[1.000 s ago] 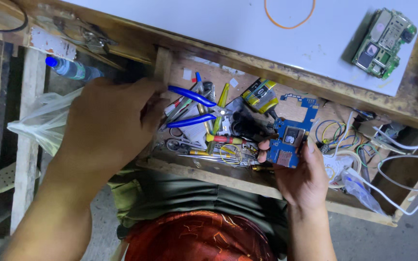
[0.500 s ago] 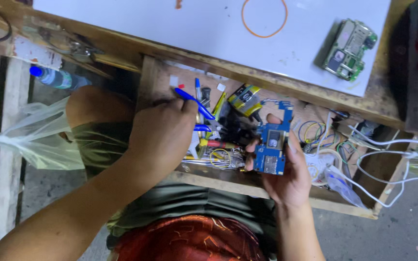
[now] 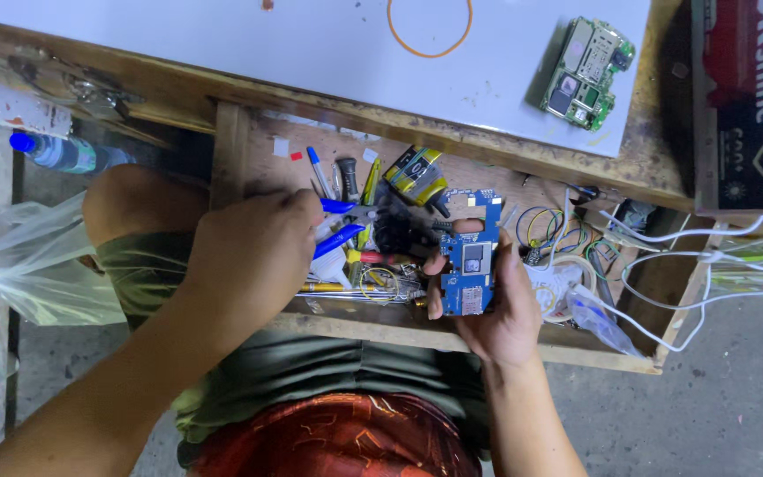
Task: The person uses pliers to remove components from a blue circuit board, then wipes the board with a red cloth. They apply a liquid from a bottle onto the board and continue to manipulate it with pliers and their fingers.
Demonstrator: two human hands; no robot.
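Blue circuit board (image 3: 469, 265) (upright) — right hand (image 3: 496, 309).

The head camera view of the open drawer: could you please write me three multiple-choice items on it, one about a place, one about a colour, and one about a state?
1. Where does the green circuit board lie?
A. on the white sheet on the table top
B. in the drawer
C. on the floor

2. What colour is the circuit board in the right hand?
A. red
B. blue
C. yellow

3. How stands the drawer?
A. shut
B. lifted out and on the floor
C. pulled open, full of tools

Answers: 1 A, it rests on the sheet above the drawer; 2 B, its face is blue; 3 C, the left hand reaches among pliers inside.
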